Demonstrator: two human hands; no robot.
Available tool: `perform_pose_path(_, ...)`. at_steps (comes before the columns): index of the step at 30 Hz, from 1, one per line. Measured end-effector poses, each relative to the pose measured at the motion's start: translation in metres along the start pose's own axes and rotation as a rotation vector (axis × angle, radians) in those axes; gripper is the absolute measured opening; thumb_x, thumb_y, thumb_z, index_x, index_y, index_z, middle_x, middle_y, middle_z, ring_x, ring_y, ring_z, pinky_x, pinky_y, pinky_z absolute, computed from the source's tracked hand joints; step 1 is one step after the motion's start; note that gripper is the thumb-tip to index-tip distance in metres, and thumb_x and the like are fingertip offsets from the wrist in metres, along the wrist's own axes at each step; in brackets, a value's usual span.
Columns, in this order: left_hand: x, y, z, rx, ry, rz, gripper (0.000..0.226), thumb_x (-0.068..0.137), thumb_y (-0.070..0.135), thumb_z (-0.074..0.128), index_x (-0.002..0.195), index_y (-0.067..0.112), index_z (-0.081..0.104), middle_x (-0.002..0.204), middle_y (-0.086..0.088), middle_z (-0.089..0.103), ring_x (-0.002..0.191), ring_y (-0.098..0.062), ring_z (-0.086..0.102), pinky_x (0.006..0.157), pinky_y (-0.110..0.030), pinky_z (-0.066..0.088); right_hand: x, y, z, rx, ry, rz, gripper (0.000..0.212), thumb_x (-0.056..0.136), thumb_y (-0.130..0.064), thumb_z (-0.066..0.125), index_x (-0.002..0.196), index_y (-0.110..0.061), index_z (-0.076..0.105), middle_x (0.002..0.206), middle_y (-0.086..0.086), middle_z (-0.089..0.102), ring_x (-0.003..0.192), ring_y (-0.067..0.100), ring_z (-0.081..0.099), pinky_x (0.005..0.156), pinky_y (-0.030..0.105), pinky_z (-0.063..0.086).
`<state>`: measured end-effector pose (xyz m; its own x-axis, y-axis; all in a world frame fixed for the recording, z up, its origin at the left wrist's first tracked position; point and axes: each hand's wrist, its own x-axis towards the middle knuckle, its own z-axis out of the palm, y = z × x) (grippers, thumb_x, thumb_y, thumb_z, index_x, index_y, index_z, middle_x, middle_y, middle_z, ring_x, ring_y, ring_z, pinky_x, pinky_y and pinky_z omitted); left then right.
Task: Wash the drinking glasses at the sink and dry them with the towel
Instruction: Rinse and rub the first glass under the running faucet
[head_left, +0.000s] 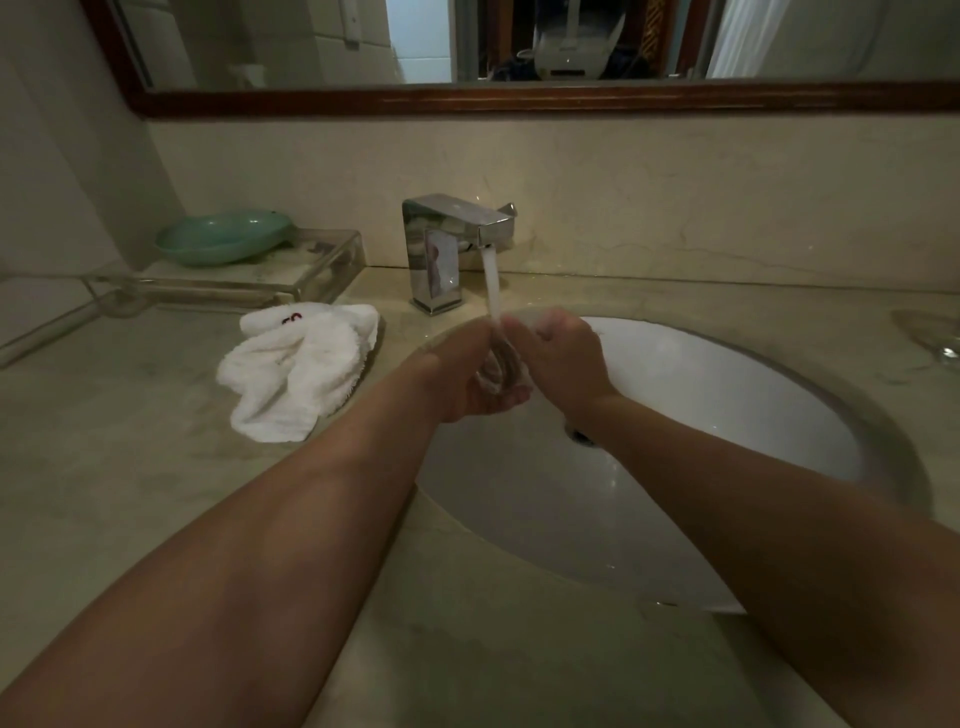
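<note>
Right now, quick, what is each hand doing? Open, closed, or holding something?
Left hand: closed, holding the glass from underneath.
Right hand: closed, fingers curled on the top of the same glass.

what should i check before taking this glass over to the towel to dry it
1. Grip on the glass: ok, left hand cups it from below, right hand holds its side.
2. Tap off: not ok, water runs onto the glass.
3. Glass rinsed clean: cannot tell, the stream blurs it.
4. Towel in reach: ok, it lies on the counter left of the sink.
5. Second glass at the right edge, washed: cannot tell.
</note>
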<state>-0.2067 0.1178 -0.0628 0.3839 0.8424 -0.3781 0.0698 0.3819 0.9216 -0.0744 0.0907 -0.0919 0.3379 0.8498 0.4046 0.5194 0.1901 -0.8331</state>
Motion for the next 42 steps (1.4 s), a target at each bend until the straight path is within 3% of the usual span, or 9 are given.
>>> perform_pose_path(5,0.000,0.000,0.002,0.140,0.068,0.034,0.032,0.095,0.041,0.057,0.095,0.011,0.066,0.086,-0.013,0.070,0.074,-0.025,0.064,0.056,-0.024,0.045,0.009,-0.009,-0.001,-0.010,0.058,0.129,0.039,0.101,-0.034,0.049,0.070,-0.010,0.057,0.072,0.008,0.058,0.076,0.028,0.056,0.073,0.038,0.046)
perform_pose_path(9,0.008,-0.006,0.009,0.155,0.134,0.062,0.046,0.103,0.050,0.055,0.127,0.011,0.061,0.113,-0.018,0.068,0.079,-0.025,0.066,0.041,-0.020,0.049,0.014,-0.004,-0.002,-0.081,0.113,0.206,0.043,0.102,-0.028,0.040,0.087,0.002,0.067,0.092,0.024,0.066,0.092,0.040,0.062,0.085,0.048,0.052)
perform_pose_path(15,0.005,-0.002,0.006,0.045,0.098,0.010,0.036,0.102,0.026,0.056,0.129,0.003,0.061,0.104,-0.021,0.069,0.072,-0.024,0.067,0.046,-0.023,0.052,-0.002,0.001,-0.008,0.057,-0.072,0.076,0.045,0.104,-0.048,0.043,0.094,-0.009,0.063,0.079,0.003,0.066,0.071,0.018,0.063,0.057,0.027,0.048)
perform_pose_path(19,0.003,0.001,0.004,-0.084,-0.031,-0.021,0.027,0.080,0.011,0.071,0.106,0.008,0.075,0.092,-0.012,0.074,0.076,-0.017,0.069,0.083,-0.030,0.059,-0.003,0.000,-0.005,-0.002,-0.033,0.000,0.050,0.080,-0.063,0.073,0.100,-0.018,0.061,0.086,-0.007,0.070,0.076,0.004,0.067,0.062,0.018,0.055)
perform_pose_path(22,0.001,0.000,0.005,-0.127,-0.038,-0.023,0.034,0.082,0.020,0.079,0.114,0.009,0.075,0.103,-0.009,0.074,0.085,-0.017,0.071,0.073,-0.031,0.059,-0.001,-0.004,-0.001,0.010,0.003,-0.013,0.038,0.087,-0.052,0.070,0.086,-0.016,0.059,0.074,-0.007,0.064,0.065,0.003,0.059,0.056,0.013,0.046)
perform_pose_path(26,0.000,0.003,0.008,-0.143,-0.049,-0.074,0.050,0.093,0.041,0.067,0.126,0.004,0.066,0.111,-0.016,0.071,0.077,-0.023,0.073,0.061,-0.031,0.059,0.008,-0.010,-0.002,-0.034,0.127,0.012,0.036,0.101,-0.024,0.049,0.069,-0.008,0.054,0.061,0.000,0.049,0.058,0.009,0.045,0.060,0.029,0.032)
perform_pose_path(31,0.001,-0.001,0.009,-0.051,0.004,-0.028,0.054,0.092,0.049,0.073,0.130,0.012,0.061,0.127,-0.016,0.063,0.084,-0.026,0.068,0.072,-0.036,0.062,0.011,-0.001,-0.009,0.045,0.073,0.202,0.042,0.104,-0.031,0.040,0.079,-0.009,0.064,0.072,0.006,0.063,0.075,0.032,0.066,0.075,0.045,0.059)
perform_pose_path(36,-0.003,0.002,0.008,-0.070,0.006,0.027,0.018,0.096,0.025,0.069,0.107,0.011,0.069,0.099,-0.010,0.067,0.070,-0.016,0.070,0.080,-0.037,0.064,-0.002,0.001,-0.006,0.026,-0.090,0.011,0.038,0.093,-0.054,0.062,0.098,-0.016,0.061,0.084,-0.002,0.069,0.075,0.018,0.070,0.054,0.027,0.053)
perform_pose_path(42,-0.007,0.003,0.007,-0.091,-0.037,0.015,0.038,0.083,0.014,0.078,0.120,0.005,0.070,0.118,-0.016,0.069,0.098,-0.024,0.075,0.073,-0.035,0.063,0.002,-0.006,-0.010,-0.054,-0.040,-0.056,0.039,0.091,-0.049,0.069,0.094,-0.011,0.064,0.083,-0.002,0.066,0.073,0.010,0.062,0.059,0.017,0.048)
